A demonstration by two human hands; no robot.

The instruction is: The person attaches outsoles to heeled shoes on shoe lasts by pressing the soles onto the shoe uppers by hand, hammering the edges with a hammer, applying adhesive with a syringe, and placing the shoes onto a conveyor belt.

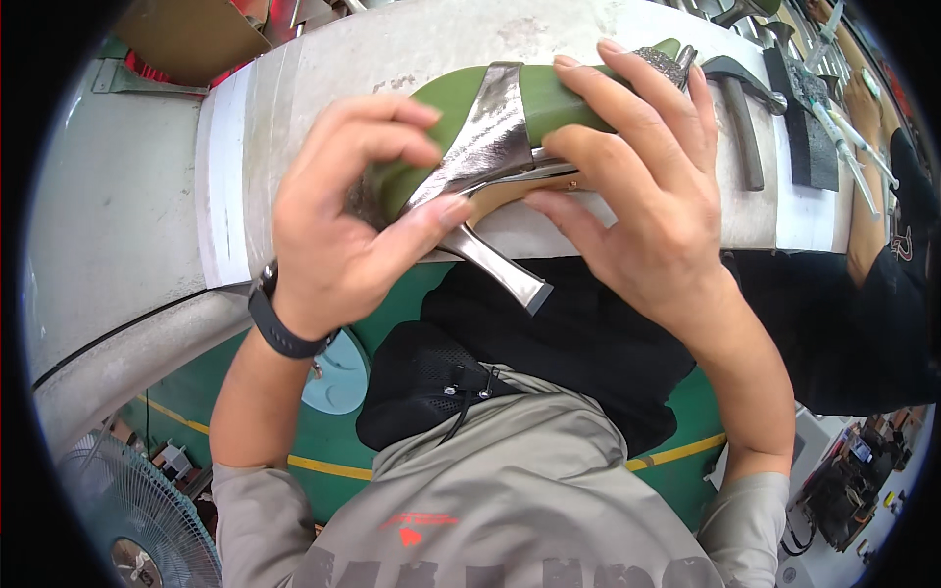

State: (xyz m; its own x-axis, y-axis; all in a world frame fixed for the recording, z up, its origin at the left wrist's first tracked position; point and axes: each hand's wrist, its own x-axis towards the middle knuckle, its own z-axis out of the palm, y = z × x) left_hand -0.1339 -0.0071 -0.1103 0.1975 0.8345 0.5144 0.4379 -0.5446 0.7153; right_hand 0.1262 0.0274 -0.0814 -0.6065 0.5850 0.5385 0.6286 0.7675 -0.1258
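A silver high-heeled shoe lies on its side over the near edge of the bench, built round a green shoe last. Its metallic strap crosses the last, and the slim silver heel points toward me. My left hand, slightly blurred, curls round the back end, with the thumb by the top of the heel. At the front part, my right hand has its fingers over the last and its thumb under the tan sole. A textured silver piece shows past the right fingertips at the toe end.
Right of the shoe lie a hammer and a dark block with white-handled tools. Another person's arm reaches in at the right. A fan and a light blue stool stand below the bench.
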